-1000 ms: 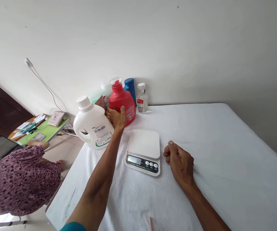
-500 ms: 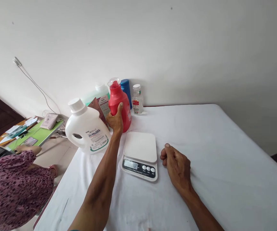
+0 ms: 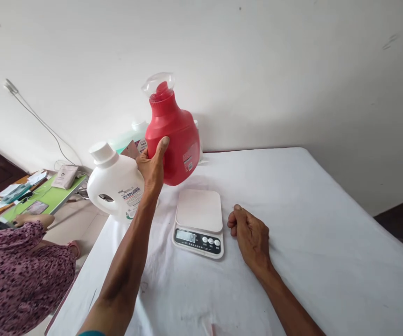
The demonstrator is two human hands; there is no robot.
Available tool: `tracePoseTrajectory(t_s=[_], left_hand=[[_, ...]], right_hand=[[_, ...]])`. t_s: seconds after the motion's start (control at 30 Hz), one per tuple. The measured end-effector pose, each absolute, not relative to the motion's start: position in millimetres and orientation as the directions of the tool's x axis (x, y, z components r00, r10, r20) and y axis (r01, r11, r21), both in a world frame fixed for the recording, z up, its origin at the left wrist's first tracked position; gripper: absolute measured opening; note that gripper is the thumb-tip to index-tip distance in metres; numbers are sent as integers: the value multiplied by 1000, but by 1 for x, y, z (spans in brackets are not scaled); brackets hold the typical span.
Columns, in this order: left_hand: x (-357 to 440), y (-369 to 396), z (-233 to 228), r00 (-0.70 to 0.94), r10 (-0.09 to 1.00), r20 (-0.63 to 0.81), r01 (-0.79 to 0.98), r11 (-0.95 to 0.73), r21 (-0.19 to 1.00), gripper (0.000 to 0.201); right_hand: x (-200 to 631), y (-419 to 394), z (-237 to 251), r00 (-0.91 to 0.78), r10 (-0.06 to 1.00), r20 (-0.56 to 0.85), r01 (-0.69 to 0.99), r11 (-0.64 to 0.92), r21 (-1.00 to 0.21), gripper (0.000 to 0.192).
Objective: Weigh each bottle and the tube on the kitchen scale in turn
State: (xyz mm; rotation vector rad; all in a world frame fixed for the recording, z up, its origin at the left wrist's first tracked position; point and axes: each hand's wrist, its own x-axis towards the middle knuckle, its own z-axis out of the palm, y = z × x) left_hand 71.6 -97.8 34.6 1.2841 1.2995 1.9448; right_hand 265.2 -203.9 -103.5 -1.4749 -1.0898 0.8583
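Left hand [image 3: 152, 169]: you grip the red bottle [image 3: 178, 140], held above the worktop [image 3: 309, 210], behind the scale [image 3: 198, 212].
Right hand [image 3: 252, 237]: your fingers curled in, beside scale.
White jug [image 3: 115, 186]: left of bottle.

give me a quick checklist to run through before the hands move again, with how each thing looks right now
1. Left hand has the red bottle: ok, thumb visible on its side; the far side of the grip is hidden.
2. Red bottle's opening sealed: cannot tell; a clear cover surrounds its red top.
3. Scale switched on: ok, digits show on its display.
4. Right hand off the scale: ok, curled beside it with a visible gap.
5. White jug standing: ok, on the table at the left.
6. Red bottle's label readable: not ok, print too small.
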Motion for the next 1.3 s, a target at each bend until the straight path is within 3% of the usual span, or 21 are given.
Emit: tracePoseTrajectory(t_s=[0.37, 0.83, 0.93, 1.1, 1.2, 1.3], left_hand=[[77, -163, 14, -237, 928, 286, -126, -321, 939, 67], [63, -151, 1, -116, 960, 255, -59, -263, 963, 67], [56, -153, 2, -30, 942, 333, 44, -332, 942, 63], [40, -174, -11, 25, 869, 494, 403, -461, 791, 59], [29, -195, -36, 43, 886, 461, 511, -416, 752, 64], [14, -218, -67, 29, 945, 326, 515, -294, 805, 61]], right_hand=[[266, -203, -109, 331, 939, 89, 157, 38, -987, 69], [265, -203, -107, 352, 935, 47, 169, -15, -986, 69], [264, -203, -107, 363, 931, 36, 186, -34, -982, 68], [264, -203, -107, 369, 928, 48, 233, -42, -971, 65], [264, -204, -107, 366, 928, 63, 247, -32, -969, 64], [264, -203, -109, 373, 925, 76, 254, -23, -967, 63]])
